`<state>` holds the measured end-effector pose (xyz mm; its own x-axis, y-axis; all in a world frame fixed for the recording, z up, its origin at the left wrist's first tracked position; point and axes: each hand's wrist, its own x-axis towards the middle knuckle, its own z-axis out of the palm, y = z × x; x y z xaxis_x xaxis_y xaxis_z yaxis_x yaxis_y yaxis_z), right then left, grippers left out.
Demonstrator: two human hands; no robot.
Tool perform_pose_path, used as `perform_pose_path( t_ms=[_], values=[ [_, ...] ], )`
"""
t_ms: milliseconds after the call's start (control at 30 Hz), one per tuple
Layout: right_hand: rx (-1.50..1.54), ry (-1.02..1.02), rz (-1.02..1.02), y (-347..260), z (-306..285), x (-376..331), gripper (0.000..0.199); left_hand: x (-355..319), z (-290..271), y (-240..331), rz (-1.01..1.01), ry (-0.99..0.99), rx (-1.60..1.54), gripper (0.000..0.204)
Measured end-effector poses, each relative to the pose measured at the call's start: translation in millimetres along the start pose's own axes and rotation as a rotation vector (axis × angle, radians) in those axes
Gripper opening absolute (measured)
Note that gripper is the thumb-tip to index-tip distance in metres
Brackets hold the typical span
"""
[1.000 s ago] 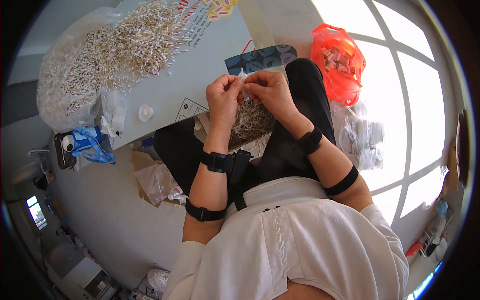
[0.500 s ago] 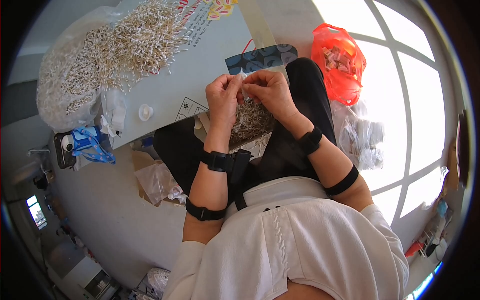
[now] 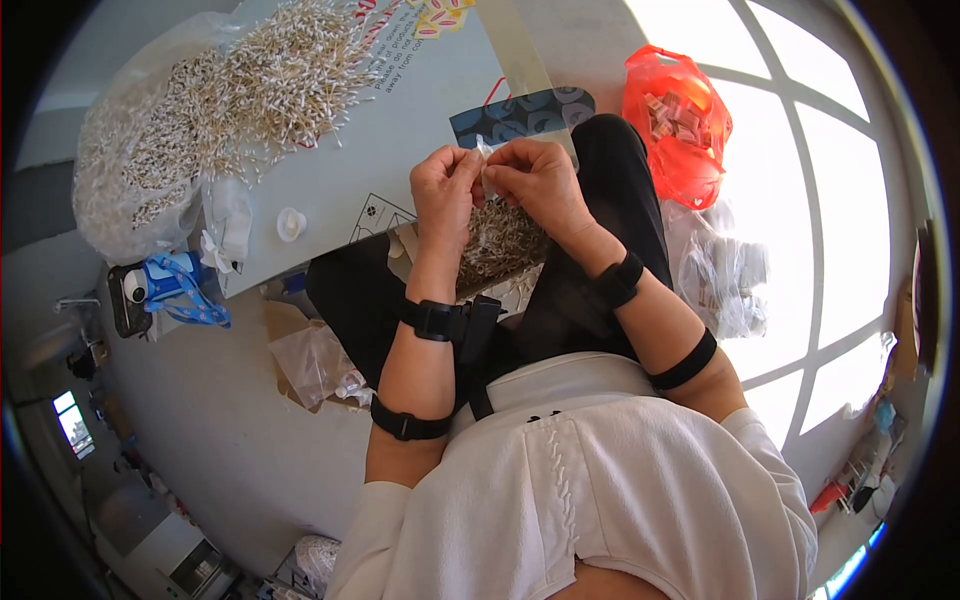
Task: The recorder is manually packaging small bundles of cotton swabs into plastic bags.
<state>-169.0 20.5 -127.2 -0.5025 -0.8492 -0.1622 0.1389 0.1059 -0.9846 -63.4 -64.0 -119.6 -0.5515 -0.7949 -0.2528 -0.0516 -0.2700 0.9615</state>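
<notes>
Close together above my lap, my left hand [image 3: 442, 188] and my right hand [image 3: 541, 183] pinch a small whitish, see-through plastic bag [image 3: 484, 147] between them. Both sets of fingers are closed on its edges, and much of it is hidden behind them. Whether anything is inside it I cannot tell. Just below my hands, between my thighs, an open cardboard box [image 3: 404, 247] holds a heap of cotton swabs [image 3: 503, 240]. A far larger pile of loose cotton swabs [image 3: 290, 75] spreads over the table at the upper left, partly spilling from a big clear plastic bag [image 3: 100, 170].
On the table [image 3: 420, 110] lie a small white round cap [image 3: 291, 224] and yellow-and-white labels [image 3: 440, 17]. A blue case with a strap [image 3: 175, 285] is at the left corner. Rightward on the floor are a red plastic bag [image 3: 690, 175] and clear bags [image 3: 722, 275].
Hardly anything differs. My left hand has shifted very slightly, and the small plastic bag shows a little more above my fingertips.
</notes>
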Motion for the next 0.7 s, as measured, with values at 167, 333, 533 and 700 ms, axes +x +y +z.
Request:
perform_pose_path(
  t_ms=[167, 333, 533, 700],
  values=[
    [-0.024, 0.044, -0.008, -2.0, 1.9, 0.7, 0.010, 0.0, 0.3, 0.1, 0.000, -0.001, -0.005, 0.016],
    [-0.058, 0.051, -0.031, -4.4, 2.0, 0.2, 0.011, 0.5, 1.2, 1.2, -0.008, 0.018, 0.005, 0.015],
    [-0.056, 0.050, -0.042, -5.7, 2.1, 0.0, 0.010, 1.1, 2.3, 1.7, -0.005, 0.034, 0.009, 0.015],
    [-0.059, 0.041, -0.036, -3.9, 1.5, 0.2, 0.010, 0.6, 2.6, 1.1, 0.001, 0.036, 0.033, 0.015]
  ],
)
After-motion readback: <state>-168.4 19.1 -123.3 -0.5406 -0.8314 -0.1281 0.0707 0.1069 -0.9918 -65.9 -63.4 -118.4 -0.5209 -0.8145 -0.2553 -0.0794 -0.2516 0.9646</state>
